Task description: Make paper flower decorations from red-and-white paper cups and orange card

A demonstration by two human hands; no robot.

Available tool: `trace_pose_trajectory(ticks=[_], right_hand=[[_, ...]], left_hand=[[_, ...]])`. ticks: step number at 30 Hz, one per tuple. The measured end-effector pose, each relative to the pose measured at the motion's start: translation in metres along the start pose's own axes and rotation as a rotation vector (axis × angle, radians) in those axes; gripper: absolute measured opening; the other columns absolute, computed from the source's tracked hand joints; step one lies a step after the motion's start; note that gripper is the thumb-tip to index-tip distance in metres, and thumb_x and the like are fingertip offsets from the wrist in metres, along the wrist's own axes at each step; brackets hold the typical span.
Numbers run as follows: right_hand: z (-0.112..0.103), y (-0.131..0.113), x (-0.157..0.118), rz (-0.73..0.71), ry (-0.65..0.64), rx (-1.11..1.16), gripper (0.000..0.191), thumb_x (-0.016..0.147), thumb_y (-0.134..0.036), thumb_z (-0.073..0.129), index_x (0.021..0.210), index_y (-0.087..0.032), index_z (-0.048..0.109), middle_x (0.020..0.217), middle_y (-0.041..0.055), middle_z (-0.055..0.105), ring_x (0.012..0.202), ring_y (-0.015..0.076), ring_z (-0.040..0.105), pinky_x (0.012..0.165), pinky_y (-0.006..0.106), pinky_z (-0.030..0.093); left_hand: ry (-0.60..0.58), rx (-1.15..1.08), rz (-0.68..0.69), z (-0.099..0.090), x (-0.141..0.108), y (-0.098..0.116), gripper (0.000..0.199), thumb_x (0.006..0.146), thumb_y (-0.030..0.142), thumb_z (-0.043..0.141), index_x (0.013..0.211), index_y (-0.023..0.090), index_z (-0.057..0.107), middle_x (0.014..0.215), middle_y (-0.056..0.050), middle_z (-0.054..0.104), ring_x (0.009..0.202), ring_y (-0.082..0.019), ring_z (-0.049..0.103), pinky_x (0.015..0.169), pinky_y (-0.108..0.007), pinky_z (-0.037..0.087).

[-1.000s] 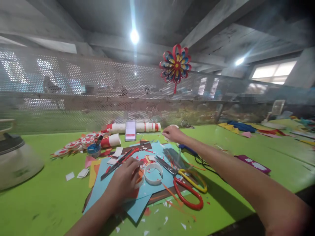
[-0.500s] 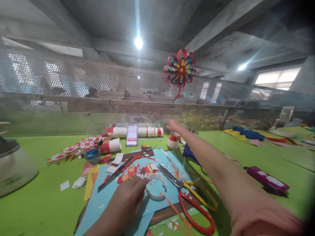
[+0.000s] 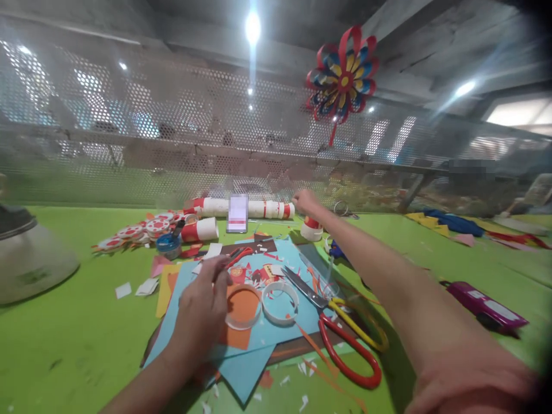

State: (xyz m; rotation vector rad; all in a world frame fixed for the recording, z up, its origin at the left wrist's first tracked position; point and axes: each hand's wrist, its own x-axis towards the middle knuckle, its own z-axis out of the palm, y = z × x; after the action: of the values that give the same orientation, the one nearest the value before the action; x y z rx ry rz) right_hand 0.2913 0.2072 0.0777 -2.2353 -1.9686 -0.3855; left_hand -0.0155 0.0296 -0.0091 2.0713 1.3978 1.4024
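Note:
My left hand (image 3: 204,302) is over the blue paper (image 3: 244,376), its fingers curled beside a white ring (image 3: 244,326) that lies on orange paper; whether they grip anything is hidden. A second white ring (image 3: 280,319) lies just to the right. Large scissors with one red and one yellow handle (image 3: 350,368) rest beside it, blades apart. My right hand (image 3: 307,202) is reached out over a red and white paper cup (image 3: 311,229), its fingers closed; what they hold, if anything, is too small to make out.
Behind the papers are a row of white cups (image 3: 254,208), a phone (image 3: 237,214) and a blue jar (image 3: 168,246). A purple glue bottle or tool (image 3: 485,305) lies right. A paper flower (image 3: 344,80) hangs above; a metal mesh stands behind the table.
My left hand has shifted left and up, away from the rings, and orange paper with a ring now shows beside it. The view has tilted down. My right hand stays near the cup.

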Motion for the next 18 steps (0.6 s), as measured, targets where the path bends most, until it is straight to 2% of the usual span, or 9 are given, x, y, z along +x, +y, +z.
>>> trace_pose_trajectory(ticks=[2, 4, 7, 10, 14, 18], right_hand=[[-0.002, -0.006, -0.013, -0.064, 0.026, -0.001, 0.029, 0.090, -0.031, 0.056, 0.114, -0.015, 0.057, 0.117, 0.0073, 0.059, 0.099, 0.0225, 0.060, 0.083, 0.041, 0.051], [-0.005, -0.011, -0.030, -0.132, 0.047, 0.004, 0.028, 0.091, -0.032, 0.055, 0.113, -0.015, 0.058, 0.116, 0.0071, 0.059, 0.099, 0.0221, 0.060, 0.083, 0.041, 0.051], [-0.011, -0.017, -0.056, -0.215, 0.063, 0.011, 0.027, 0.091, -0.032, 0.055, 0.111, -0.015, 0.059, 0.114, 0.0075, 0.060, 0.098, 0.0213, 0.060, 0.084, 0.041, 0.050], [-0.019, -0.017, -0.069, -0.257, 0.056, 0.012, 0.026, 0.091, -0.032, 0.055, 0.111, -0.014, 0.059, 0.113, 0.0079, 0.061, 0.099, 0.0210, 0.060, 0.085, 0.042, 0.050], [-0.029, -0.005, -0.063, -0.215, 0.029, -0.005, 0.027, 0.091, -0.032, 0.055, 0.112, -0.015, 0.058, 0.114, 0.0078, 0.060, 0.098, 0.0212, 0.060, 0.084, 0.042, 0.050], [-0.035, 0.014, -0.044, -0.080, 0.009, -0.030, 0.028, 0.091, -0.031, 0.055, 0.114, -0.016, 0.057, 0.115, 0.0073, 0.059, 0.097, 0.0214, 0.061, 0.082, 0.040, 0.052]], left_hand=[[-0.004, -0.043, -0.068, 0.000, 0.003, -0.002, 0.021, 0.089, 0.028, 0.038, 0.106, 0.022, 0.049, 0.078, -0.003, 0.065, 0.075, -0.022, 0.065, 0.065, -0.031, 0.046], [-0.070, 0.003, -0.053, 0.003, 0.002, -0.003, 0.020, 0.088, 0.029, 0.040, 0.104, 0.022, 0.050, 0.085, -0.005, 0.066, 0.079, -0.023, 0.064, 0.068, -0.033, 0.046], [-0.196, 0.137, 0.097, 0.007, -0.003, -0.001, 0.017, 0.087, 0.031, 0.044, 0.097, 0.020, 0.053, 0.090, -0.007, 0.065, 0.082, -0.023, 0.061, 0.071, -0.035, 0.045], [-0.266, 0.260, 0.287, 0.008, -0.009, 0.009, 0.020, 0.087, 0.035, 0.045, 0.080, 0.020, 0.056, 0.081, -0.007, 0.062, 0.076, -0.023, 0.059, 0.067, -0.035, 0.044], [-0.347, 0.348, 0.508, 0.007, -0.016, 0.023, 0.025, 0.086, 0.034, 0.047, 0.069, 0.019, 0.057, 0.075, -0.009, 0.059, 0.072, -0.024, 0.054, 0.065, -0.038, 0.042], [-0.358, 0.319, 0.606, 0.011, -0.022, 0.025, 0.021, 0.084, 0.027, 0.046, 0.067, 0.020, 0.056, 0.073, -0.010, 0.060, 0.070, -0.025, 0.055, 0.061, -0.039, 0.044]])
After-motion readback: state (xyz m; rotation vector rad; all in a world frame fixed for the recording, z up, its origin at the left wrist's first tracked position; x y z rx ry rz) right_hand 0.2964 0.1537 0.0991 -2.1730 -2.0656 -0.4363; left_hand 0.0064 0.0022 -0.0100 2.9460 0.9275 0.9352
